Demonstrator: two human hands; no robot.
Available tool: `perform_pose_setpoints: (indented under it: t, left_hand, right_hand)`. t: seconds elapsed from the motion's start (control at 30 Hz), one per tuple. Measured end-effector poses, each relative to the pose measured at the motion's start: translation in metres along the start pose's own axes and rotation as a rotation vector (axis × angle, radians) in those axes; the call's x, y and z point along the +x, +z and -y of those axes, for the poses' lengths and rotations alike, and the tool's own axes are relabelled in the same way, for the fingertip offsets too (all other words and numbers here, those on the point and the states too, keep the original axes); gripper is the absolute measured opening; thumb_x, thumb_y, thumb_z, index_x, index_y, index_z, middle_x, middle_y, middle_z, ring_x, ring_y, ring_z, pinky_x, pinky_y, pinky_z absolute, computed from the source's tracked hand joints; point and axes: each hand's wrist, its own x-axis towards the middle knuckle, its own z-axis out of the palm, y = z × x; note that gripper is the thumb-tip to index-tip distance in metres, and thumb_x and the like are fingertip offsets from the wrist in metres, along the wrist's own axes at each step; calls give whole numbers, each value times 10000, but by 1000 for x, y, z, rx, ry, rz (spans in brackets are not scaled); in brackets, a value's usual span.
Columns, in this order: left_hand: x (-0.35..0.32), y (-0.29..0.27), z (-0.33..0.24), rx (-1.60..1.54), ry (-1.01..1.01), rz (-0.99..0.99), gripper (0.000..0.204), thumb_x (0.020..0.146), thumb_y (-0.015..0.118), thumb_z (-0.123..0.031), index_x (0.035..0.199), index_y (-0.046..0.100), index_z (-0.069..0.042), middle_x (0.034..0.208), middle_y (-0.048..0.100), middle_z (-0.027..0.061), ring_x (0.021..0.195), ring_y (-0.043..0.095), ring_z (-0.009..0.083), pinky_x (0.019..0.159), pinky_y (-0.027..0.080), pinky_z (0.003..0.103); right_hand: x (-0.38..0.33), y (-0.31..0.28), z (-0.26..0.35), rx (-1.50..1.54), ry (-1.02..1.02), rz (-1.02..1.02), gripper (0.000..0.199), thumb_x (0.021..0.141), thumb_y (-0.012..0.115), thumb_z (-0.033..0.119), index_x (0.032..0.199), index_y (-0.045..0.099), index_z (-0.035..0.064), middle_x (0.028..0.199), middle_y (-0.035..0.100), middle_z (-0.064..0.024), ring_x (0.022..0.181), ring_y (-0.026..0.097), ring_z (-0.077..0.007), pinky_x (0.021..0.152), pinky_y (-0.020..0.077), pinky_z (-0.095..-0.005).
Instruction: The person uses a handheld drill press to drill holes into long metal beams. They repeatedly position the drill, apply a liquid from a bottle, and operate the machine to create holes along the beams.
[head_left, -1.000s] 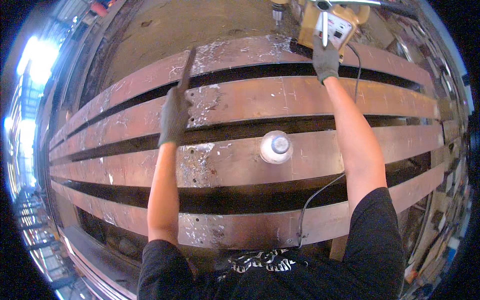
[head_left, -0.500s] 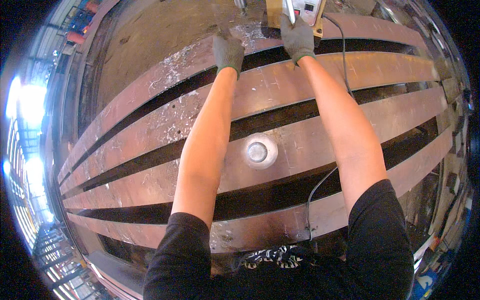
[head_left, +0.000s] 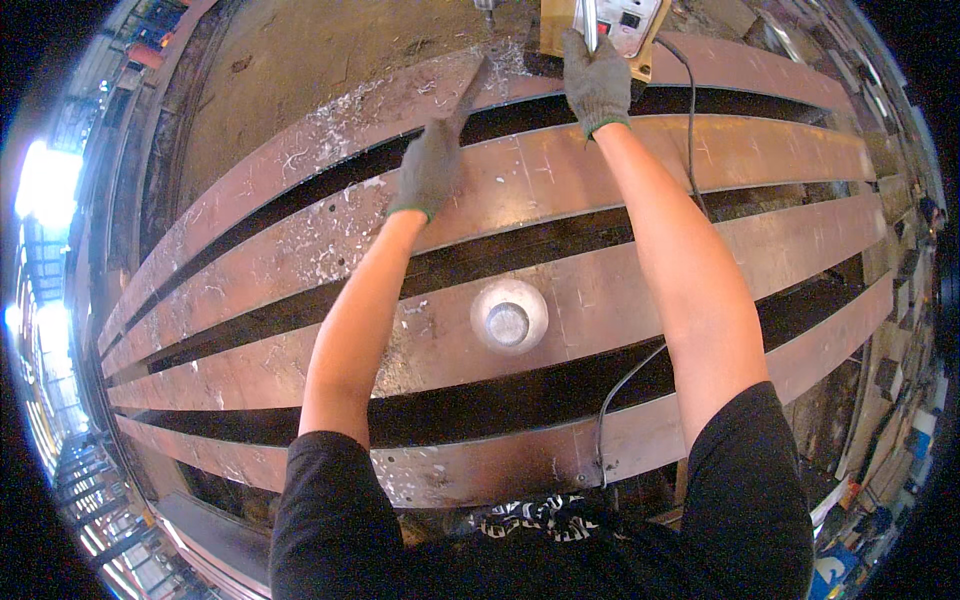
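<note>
Left hand [head_left: 425,170] now sits nearer the person and farther left than half a second ago; the right hand [head_left: 598,85] stays at the yellow machine [head_left: 630,35]. Left fingers: closed around the near end of the dark flat bar [head_left: 474,86]. Right fingers: apparently closed about the silver lever [head_left: 589,22] at the machine's front. Bar location: across the gap beside the farthest steel beam [head_left: 720,70], free end above that beam (contact with its surface cannot be determined). Bar long axis: away from the person, slanting right, roughly toward the drill chuck [head_left: 485,6]. Nearer hand: left. Judged governing relation: bearing of the free end, which lies left of the machine.
</note>
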Motion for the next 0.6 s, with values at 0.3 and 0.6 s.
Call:
perform_pose_setpoints:
  t: [0.3, 0.6]
  left_hand:
    - [20, 30, -39, -105, 115, -49, 250, 976, 509, -162, 1158, 524, 8, 974, 705, 330, 939, 683, 536, 838, 531, 623]
    - [131, 42, -11, -44, -125, -185, 426, 993, 530, -173, 1379, 519, 4, 1250, 692, 264, 1147, 681, 458, 936, 554, 564]
  right_hand:
    - [1, 12, -8, -3, -60, -70, 512, 988, 603, 472, 1084, 701, -21, 935, 724, -283, 950, 694, -468, 807, 531, -490]
    - [1, 12, 2, -16, -61, -40, 520, 985, 591, 476, 1046, 691, -30, 923, 711, -304, 914, 692, -478, 792, 530, -497]
